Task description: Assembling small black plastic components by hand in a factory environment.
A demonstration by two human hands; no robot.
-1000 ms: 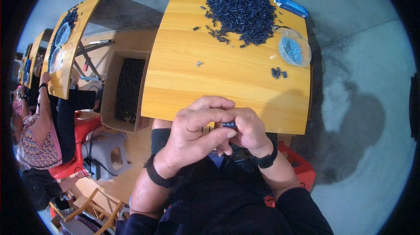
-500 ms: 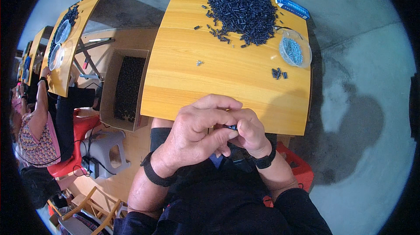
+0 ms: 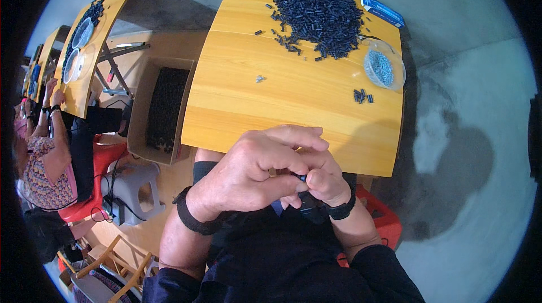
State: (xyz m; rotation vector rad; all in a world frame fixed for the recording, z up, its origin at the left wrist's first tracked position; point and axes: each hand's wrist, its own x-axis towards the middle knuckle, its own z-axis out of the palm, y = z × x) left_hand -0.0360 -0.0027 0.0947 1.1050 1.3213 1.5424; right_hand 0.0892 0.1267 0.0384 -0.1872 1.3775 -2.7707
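Observation:
My left hand (image 3: 254, 170) and my right hand (image 3: 326, 181) meet over my lap, just off the table's near edge. Between their fingertips is a small dark plastic piece (image 3: 302, 178), mostly hidden by the fingers. The left thumb and index finger pinch it from one side, while the right thumb and curled fingers press from the other. On the wooden table (image 3: 237, 100) lies a large heap of short black plastic pieces (image 3: 316, 15). A few similar black pieces (image 3: 363, 96) sit apart at the right, and several tiny silvery parts (image 3: 260, 79) lie left of centre.
A clear round tub (image 3: 384, 68) of small bluish metal parts stands near the table's right edge, below a blue box (image 3: 382, 11). On the floor at left is a carton (image 3: 164, 114) of dark pieces. Another person (image 3: 45, 162) works at a neighbouring table; a grey stool (image 3: 138, 190) stands between.
The head view has shifted slightly. My hands stay together on the dark piece, with a small change in finger position. The neighbouring person's arms have moved at their table.

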